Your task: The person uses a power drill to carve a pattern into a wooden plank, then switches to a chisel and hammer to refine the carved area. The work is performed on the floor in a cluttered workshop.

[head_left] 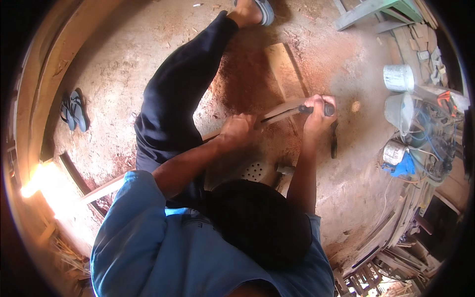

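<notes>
My left hand (pixel 238 129) is closed around a long, thin wooden strip (pixel 105 191), which runs from the lower left past my leg toward the right. In my right hand (pixel 320 112) is a long narrow tool with a dark handle (pixel 328 109). Its slim shaft or blade (pixel 282 115) lies along the strip, pointing at my left hand; whether it is a blade or a file I cannot tell. Just below the right hand, a slim dark object (pixel 334 141) appears by the wrist. A hammer-like head (pixel 285 170) lies nearer me, inside the right forearm.
A flat board (pixel 287 69) lies on the dusty floor beyond my hands. Metal buckets (pixel 399 78), tangled cables and an orange-handled tool (pixel 447 102) crowd the right side. A green bench (pixel 376 11) stands far right. Flip-flops (pixel 75 110) lie left. Scrap wood (pixel 396 270) fills the lower right.
</notes>
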Demonstrator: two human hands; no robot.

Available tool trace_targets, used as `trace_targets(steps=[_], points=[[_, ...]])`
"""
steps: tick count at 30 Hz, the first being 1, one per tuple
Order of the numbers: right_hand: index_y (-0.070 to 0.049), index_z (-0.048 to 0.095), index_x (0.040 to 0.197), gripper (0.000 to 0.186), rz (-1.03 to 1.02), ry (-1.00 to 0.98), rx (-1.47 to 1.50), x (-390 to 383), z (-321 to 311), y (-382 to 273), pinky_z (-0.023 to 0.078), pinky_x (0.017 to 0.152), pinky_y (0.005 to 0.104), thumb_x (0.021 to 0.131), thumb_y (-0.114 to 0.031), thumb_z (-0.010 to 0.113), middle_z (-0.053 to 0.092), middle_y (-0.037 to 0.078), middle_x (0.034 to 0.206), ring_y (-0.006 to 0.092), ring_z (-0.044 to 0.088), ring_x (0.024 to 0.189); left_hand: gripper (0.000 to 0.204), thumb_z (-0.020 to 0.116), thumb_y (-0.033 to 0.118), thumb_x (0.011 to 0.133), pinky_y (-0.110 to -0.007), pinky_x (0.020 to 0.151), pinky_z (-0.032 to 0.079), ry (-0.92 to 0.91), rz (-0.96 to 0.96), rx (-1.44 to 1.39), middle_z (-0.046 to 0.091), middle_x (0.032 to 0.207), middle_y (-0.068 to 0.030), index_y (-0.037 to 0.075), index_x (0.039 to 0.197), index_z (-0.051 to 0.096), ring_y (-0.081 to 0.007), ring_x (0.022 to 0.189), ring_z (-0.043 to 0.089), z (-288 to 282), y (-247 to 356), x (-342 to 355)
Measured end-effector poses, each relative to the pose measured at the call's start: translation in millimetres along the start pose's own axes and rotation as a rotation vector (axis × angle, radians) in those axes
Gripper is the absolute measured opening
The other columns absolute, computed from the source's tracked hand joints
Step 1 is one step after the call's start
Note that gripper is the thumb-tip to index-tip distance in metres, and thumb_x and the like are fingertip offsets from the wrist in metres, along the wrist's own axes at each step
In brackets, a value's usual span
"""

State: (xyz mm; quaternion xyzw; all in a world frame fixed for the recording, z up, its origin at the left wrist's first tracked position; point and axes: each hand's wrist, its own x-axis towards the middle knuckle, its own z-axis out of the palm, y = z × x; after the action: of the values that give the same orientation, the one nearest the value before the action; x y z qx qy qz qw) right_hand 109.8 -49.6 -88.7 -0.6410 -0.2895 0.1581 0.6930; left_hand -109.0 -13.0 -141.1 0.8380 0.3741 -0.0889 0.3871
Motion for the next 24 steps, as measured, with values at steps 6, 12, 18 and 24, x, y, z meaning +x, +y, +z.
trace_targets(steps=[6,12,18,24], points=[[-0.001,0.060,0.079,0.010,0.048,0.087,-0.157,-11,-2,-1,0.050,0.071,0.0317,0.088,-0.003,0.064,0.067,0.008,0.073,0.0163,0.061,0.069,0.065,0.060,0.056,0.096,-0.053,0.099,0.051,0.025,0.009,0.064,0.070,0.119,-0.0204,0.016,0.148,0.050,-0.0379,0.109,0.068,3,1,-5],[0.000,0.060,0.084,0.010,0.010,-0.106,-0.114,-4,0,-18,0.051,0.064,0.0301,0.088,-0.002,0.069,0.066,0.010,0.075,0.0147,0.063,0.069,0.063,0.060,0.056,0.097,-0.052,0.100,0.052,0.000,-0.047,0.066,0.071,0.118,-0.0195,0.020,0.147,0.051,-0.0377,0.109,0.068,8,-4,-1],[0.000,0.062,0.084,0.013,0.105,-0.117,-0.210,2,1,-30,0.052,0.067,0.0292,0.092,-0.005,0.071,0.069,0.011,0.083,0.0136,0.065,0.072,0.066,0.060,0.057,0.096,-0.050,0.100,0.052,-0.022,-0.048,-0.031,0.072,0.117,-0.0196,0.020,0.150,0.050,-0.0371,0.112,0.068,3,-4,0],[-0.001,0.060,0.086,0.012,-0.337,-0.320,-0.307,-2,0,-39,0.049,0.073,0.0274,0.089,0.000,0.072,0.064,0.006,0.082,0.0138,0.062,0.082,0.071,0.062,0.060,0.095,-0.051,0.098,0.053,-0.107,-0.086,0.072,0.071,0.119,-0.0193,0.021,0.152,0.048,-0.0383,0.110,0.068,2,-1,3]])
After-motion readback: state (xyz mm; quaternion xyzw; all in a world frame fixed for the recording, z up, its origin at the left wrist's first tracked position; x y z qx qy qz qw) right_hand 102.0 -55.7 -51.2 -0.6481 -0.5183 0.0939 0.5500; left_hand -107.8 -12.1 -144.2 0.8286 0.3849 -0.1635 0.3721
